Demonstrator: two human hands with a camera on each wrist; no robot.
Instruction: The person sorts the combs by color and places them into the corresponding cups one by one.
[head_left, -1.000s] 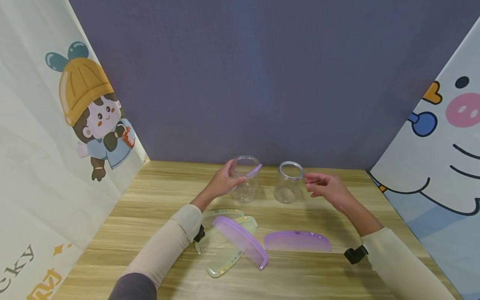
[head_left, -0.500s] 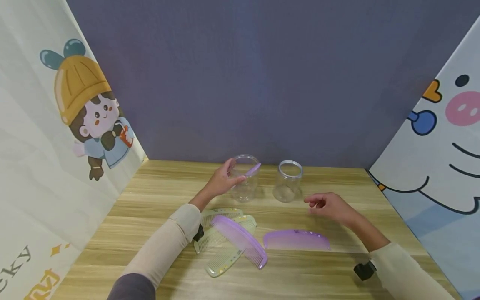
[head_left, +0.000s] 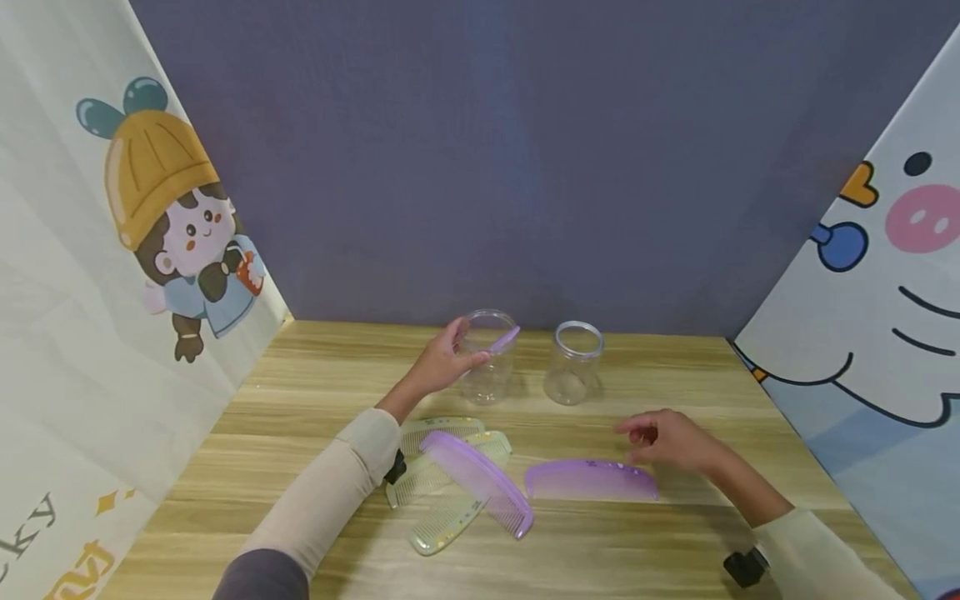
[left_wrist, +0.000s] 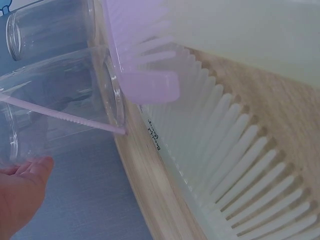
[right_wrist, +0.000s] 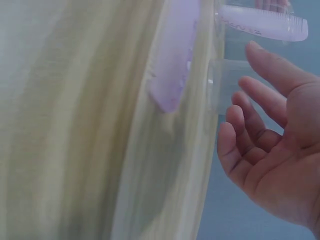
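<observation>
My left hand point(head_left: 442, 362) holds a clear plastic jar point(head_left: 487, 388) by its side near the rim, thumb in front. A purple comb point(head_left: 506, 338) leans inside that jar; in the left wrist view the same comb point(left_wrist: 62, 116) runs slantwise through the clear wall. Just right stands a second clear jar point(head_left: 570, 385) with nothing visible in it. My right hand point(head_left: 671, 442) hovers above the right end of a purple comb point(head_left: 592, 481) lying on the table. Its fingers are loosely bent and hold nothing, as the right wrist view also shows of the hand point(right_wrist: 280, 135).
Left of centre, another purple comb point(head_left: 480, 477) lies across several pale green combs point(head_left: 450, 523) in an overlapping pile below my left forearm. A dark panel point(head_left: 510, 167) rises behind the wooden table point(head_left: 300, 392). Printed curtains point(head_left: 67, 333) flank both sides.
My right hand has come away from beside the right jar, moving toward me and down to the lone purple comb. The left hand keeps its hold on the left jar.
</observation>
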